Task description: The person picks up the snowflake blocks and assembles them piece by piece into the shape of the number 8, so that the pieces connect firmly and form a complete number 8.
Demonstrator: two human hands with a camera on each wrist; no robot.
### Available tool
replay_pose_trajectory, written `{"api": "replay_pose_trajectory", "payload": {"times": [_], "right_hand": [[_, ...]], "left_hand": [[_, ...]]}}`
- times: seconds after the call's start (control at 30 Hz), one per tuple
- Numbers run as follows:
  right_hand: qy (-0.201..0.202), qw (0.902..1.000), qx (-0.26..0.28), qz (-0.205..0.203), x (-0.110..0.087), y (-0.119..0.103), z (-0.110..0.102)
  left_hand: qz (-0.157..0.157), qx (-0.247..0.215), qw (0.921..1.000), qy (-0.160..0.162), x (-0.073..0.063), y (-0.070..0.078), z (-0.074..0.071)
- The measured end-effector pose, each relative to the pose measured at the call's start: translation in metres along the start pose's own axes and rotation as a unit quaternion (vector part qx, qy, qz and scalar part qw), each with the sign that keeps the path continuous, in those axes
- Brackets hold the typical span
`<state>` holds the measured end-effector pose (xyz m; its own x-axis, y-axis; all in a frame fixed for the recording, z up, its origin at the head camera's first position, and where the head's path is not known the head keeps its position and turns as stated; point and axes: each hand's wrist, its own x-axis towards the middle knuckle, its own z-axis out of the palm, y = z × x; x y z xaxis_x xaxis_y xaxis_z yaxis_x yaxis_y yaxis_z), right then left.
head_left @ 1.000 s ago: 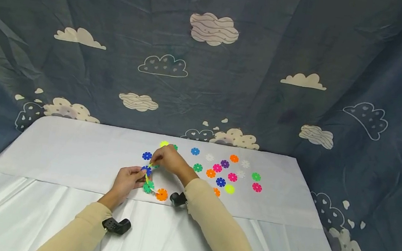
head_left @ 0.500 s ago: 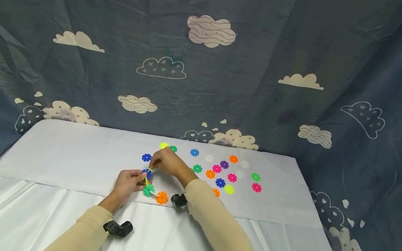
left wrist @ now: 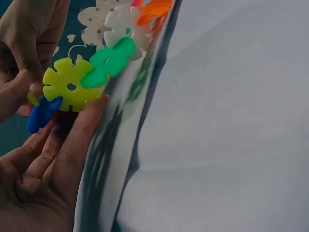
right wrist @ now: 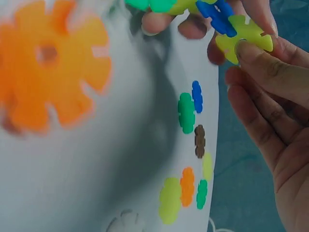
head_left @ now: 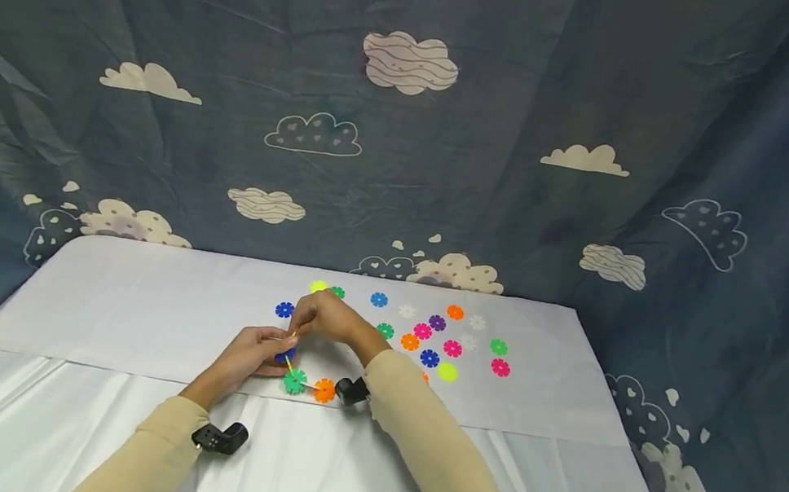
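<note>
Chain: On my head feed, the chain (head_left: 295,382) of toy discs sat over the near part of the desk (head_left: 136,305), between both hands.
Disc order: From its near end I read orange disc (head_left: 324,390), white disc (left wrist: 120,24), green disc (left wrist: 108,63), yellow disc (left wrist: 60,82), blue disc (left wrist: 43,113), then end disc (right wrist: 251,36), also yellow.
Left hand: I saw the left hand (head_left: 248,358) pinching the blue disc, toward the chain's far end.
Right hand: The right hand (head_left: 334,319) pinched the end disc, thumb against its face, at the chain's far end.
Orange end: I could not tell whether it touched the desk.
Loose discs: Purple disc (head_left: 437,323), pink disc (head_left: 500,367) and others lay right of the chain; loose blue disc (head_left: 285,310) lay beyond it.
Backdrop: Cloud-printed cloth (head_left: 446,187) hung beyond the chain.
</note>
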<state>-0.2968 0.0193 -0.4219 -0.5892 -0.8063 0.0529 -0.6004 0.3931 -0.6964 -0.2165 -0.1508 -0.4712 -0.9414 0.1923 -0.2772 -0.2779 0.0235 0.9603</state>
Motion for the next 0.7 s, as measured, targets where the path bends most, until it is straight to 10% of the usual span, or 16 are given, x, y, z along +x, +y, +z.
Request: {"api": "replay_pose_trajectory", "payload": {"times": [0.37,0.7], "right_hand": [[0.034,0.9780,-0.062,0.196,-0.054,0.026,-0.018],[0.021,0.9584,-0.086,0.271,-0.074,0.039,-0.005]], "left_hand": [[-0.023,-0.078,0.9938,0.076,-0.002,-0.007,0.021],[0.008,-0.066,0.9968,0.044,-0.004,-0.008,0.022]]}}
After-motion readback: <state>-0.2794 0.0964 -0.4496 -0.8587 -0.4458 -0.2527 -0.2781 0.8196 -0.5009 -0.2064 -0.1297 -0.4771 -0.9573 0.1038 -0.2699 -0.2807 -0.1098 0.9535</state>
